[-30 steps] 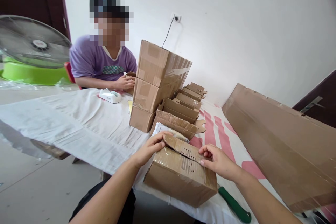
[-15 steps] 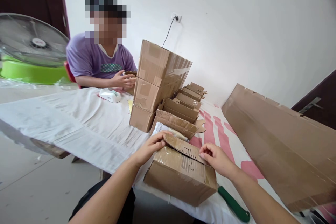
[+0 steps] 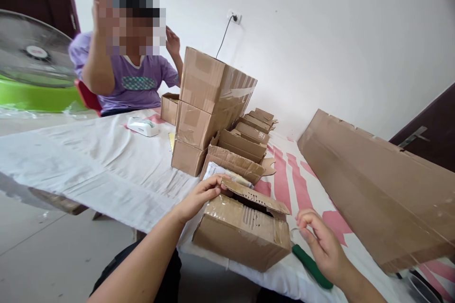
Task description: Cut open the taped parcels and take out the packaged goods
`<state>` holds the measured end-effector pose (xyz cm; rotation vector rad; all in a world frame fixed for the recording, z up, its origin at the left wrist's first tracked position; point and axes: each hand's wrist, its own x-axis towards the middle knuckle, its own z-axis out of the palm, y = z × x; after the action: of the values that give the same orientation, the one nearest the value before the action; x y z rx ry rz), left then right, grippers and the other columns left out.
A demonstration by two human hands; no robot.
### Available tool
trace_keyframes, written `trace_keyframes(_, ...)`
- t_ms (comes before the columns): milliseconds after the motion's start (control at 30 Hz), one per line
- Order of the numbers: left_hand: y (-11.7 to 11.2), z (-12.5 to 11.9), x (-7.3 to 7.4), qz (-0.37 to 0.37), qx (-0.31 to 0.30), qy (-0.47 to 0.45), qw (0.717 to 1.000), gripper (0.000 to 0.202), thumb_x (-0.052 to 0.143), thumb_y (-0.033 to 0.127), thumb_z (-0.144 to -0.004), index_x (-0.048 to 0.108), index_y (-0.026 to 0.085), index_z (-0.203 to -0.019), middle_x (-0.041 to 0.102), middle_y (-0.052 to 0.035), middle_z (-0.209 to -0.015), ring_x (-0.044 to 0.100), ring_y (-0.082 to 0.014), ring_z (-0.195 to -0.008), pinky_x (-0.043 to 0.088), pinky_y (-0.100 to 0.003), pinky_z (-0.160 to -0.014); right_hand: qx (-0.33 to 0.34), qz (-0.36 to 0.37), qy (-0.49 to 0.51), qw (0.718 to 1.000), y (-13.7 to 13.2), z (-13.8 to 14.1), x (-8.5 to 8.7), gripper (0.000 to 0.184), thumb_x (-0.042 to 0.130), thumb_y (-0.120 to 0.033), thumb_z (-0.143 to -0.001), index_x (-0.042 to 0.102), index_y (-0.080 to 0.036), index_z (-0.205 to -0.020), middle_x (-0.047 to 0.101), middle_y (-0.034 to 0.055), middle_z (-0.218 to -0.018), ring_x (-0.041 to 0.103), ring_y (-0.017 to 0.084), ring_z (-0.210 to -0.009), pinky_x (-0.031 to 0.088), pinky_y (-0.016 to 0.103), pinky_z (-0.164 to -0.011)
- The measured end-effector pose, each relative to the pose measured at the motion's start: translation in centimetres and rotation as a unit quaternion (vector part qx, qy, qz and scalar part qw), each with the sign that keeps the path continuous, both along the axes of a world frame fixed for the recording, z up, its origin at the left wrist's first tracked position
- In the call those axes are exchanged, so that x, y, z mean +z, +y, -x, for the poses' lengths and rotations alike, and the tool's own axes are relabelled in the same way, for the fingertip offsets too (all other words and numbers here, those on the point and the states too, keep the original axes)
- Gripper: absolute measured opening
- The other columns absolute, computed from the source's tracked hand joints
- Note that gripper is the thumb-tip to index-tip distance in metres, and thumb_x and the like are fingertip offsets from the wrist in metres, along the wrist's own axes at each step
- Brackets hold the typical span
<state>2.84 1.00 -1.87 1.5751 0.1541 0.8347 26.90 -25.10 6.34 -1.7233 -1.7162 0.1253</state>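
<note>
A small brown cardboard box (image 3: 245, 236) sits at the near table edge, its top flap (image 3: 254, 194) raised over a dark gap. My left hand (image 3: 202, 194) grips the flap's left end between thumb and fingers. Just right of the box, my right hand (image 3: 322, 244) is closed in a pinch. A thin pale strip (image 3: 294, 233), which looks like clear tape, runs from its fingertips toward the box corner. Below that hand lies a dark green handle (image 3: 313, 267); the rest of this tool is hidden. Behind the box lies a white printed packet (image 3: 222, 173).
Three long cartons (image 3: 199, 118) are stacked beyond my left hand, beside a row of open cardboard boxes (image 3: 241, 144). A white tape dispenser (image 3: 142, 126) stands near a seated person (image 3: 131, 71). A large cardboard panel (image 3: 373, 189) leans at the right.
My right hand has moved right, away from the box, with the thin strip now visible. The flap has lifted, widening the gap. The person opposite has raised both hands toward the head.
</note>
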Motion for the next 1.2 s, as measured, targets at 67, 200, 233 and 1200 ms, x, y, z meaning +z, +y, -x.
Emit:
trace_keyframes(67,-0.1,0.0,0.1,0.0,0.006,0.005,1.0,0.035,0.055,0.046,-0.085,0.065,0.019,-0.107,0.061,-0.0084,-0.126,0.051,-0.0315,-0.12,0.039,-0.041,-0.101,-0.092,-0.035,0.033,0.995,-2.2,-2.5,-1.8,0.022,0.046,-0.042,-0.096,0.054,-0.024,-0.085,0.064,0.0078,-0.096,0.062,0.023,-0.096,0.051,0.035,-0.084)
trace_keyframes(200,-0.4,0.0,0.5,0.023,0.014,0.014,1.0,0.028,0.057,0.045,-0.083,0.064,0.019,-0.092,0.065,-0.0074,-0.123,0.051,-0.0327,-0.122,0.043,-0.038,-0.094,-0.272,-0.024,0.086,0.958,-7.7,-8.6,-6.3,0.03,0.054,-0.053,-0.086,0.055,-0.023,-0.087,0.07,0.0065,-0.077,0.069,0.023,-0.076,0.056,0.036,-0.072)
trace_keyframes(233,-0.5,-0.1,0.6,0.031,0.018,0.016,0.999,0.027,0.059,0.045,-0.081,0.063,0.019,-0.089,0.066,-0.0072,-0.122,0.052,-0.0332,-0.122,0.044,-0.037,-0.093,-0.308,-0.007,0.065,0.949,-9.3,-9.9,-7.3,0.031,0.052,-0.054,-0.085,0.056,-0.023,-0.09,0.071,0.0061,-0.075,0.069,0.023,-0.073,0.056,0.036,-0.071)
trace_keyframes(1200,-1.1,-1.3,0.5,0.158,0.07,0.02,0.985,0.046,0.065,0.046,-0.076,0.064,0.019,-0.112,0.071,-0.006,-0.118,0.057,-0.035,-0.115,0.044,-0.04,-0.099,-0.381,0.067,-0.037,0.921,-17.6,-8.9,-14.2,0.028,0.046,-0.028,-0.087,0.063,-0.02,-0.109,0.074,0.0101,-0.098,0.068,0.027,-0.096,0.052,0.046,-0.089)
